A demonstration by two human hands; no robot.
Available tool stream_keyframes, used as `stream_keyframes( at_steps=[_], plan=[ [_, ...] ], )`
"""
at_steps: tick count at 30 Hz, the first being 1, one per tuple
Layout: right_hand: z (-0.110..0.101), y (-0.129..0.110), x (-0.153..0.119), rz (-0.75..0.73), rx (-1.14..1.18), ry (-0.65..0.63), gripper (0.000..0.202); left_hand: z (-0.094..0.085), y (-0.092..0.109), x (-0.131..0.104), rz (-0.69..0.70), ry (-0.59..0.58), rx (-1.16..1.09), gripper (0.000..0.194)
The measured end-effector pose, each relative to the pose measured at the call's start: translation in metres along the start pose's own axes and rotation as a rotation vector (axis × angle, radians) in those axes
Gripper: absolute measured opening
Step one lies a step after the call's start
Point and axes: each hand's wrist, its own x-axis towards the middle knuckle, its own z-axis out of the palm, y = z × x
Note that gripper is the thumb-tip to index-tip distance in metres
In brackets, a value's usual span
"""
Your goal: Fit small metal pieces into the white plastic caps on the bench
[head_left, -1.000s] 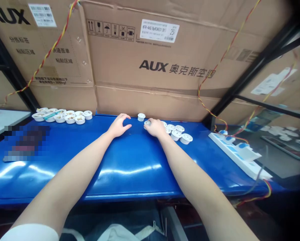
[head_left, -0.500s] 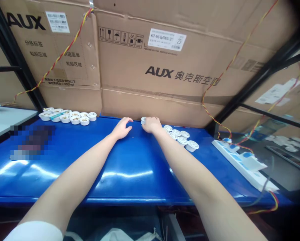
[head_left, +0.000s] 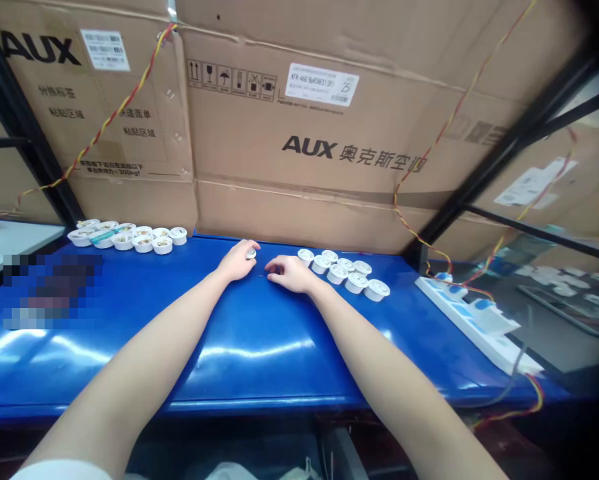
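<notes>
L hand [head_left: 238, 260] on white cup [head_left: 251, 254]; R hand [head_left: 285, 272] free

Bright light overhead, streaks of white glare on blue tabletop [head_left: 249, 327] before me. My right edge of view dark, blurred; shelf posts [head_left: 499, 153] lean with lens distortion. Shadows faint.
</notes>
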Motion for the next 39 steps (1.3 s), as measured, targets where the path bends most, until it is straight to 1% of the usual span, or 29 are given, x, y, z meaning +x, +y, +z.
stream_keyframes(
  at_steps=[3,9,12,15,17,19,21,23,24,26,28,34,39],
  plan=[
    [0.002,-0.003,0.004,-0.004,-0.008,0.003,0.019,-0.002,0.002,0.000,-0.005,0.011,-0.005,0.034],
    [0.007,-0.012,0.009,0.043,-0.020,0.001,0.010,-0.001,0.002,0.000,-0.011,0.002,-0.008,0.034],
    [0.009,-0.016,0.010,0.049,-0.053,-0.005,0.011,-0.001,0.002,0.000,-0.015,-0.008,-0.012,0.036],
    [0.011,-0.017,0.011,0.066,-0.098,-0.018,0.012,-0.001,0.003,-0.001,0.017,-0.021,-0.022,0.039],
    [0.011,-0.016,0.012,0.086,-0.090,0.001,0.014,-0.003,0.005,-0.002,0.064,-0.004,-0.014,0.040],
    [0.011,-0.013,0.012,0.130,-0.001,0.064,0.015,-0.006,0.009,-0.004,0.136,0.032,0.013,0.038],
    [0.010,-0.009,0.012,0.202,0.166,0.121,0.018,-0.009,0.014,-0.005,0.229,0.042,0.050,0.030],
    [0.010,-0.005,0.011,0.266,0.359,0.129,0.021,-0.012,0.017,-0.006,0.306,0.014,0.087,0.021],
    [0.010,-0.003,0.011,0.285,0.445,0.122,0.023,-0.012,0.019,-0.006,0.321,0.004,0.104,0.017],
    [0.010,-0.003,0.011,0.301,0.570,0.109,0.026,-0.013,0.019,-0.005,0.315,0.003,0.124,0.015],
    [0.011,-0.004,0.011,0.314,0.636,0.111,0.027,-0.013,0.018,-0.004,0.300,0.020,0.127,0.015],
    [0.013,-0.006,0.013,0.337,0.704,0.120,0.027,-0.013,0.020,-0.004,0.324,0.037,0.169,0.014],
    [0.013,-0.006,0.013,0.360,0.843,0.147,0.027,-0.012,0.022,-0.006,0.315,0.072,0.174,0.019]
  ],
)
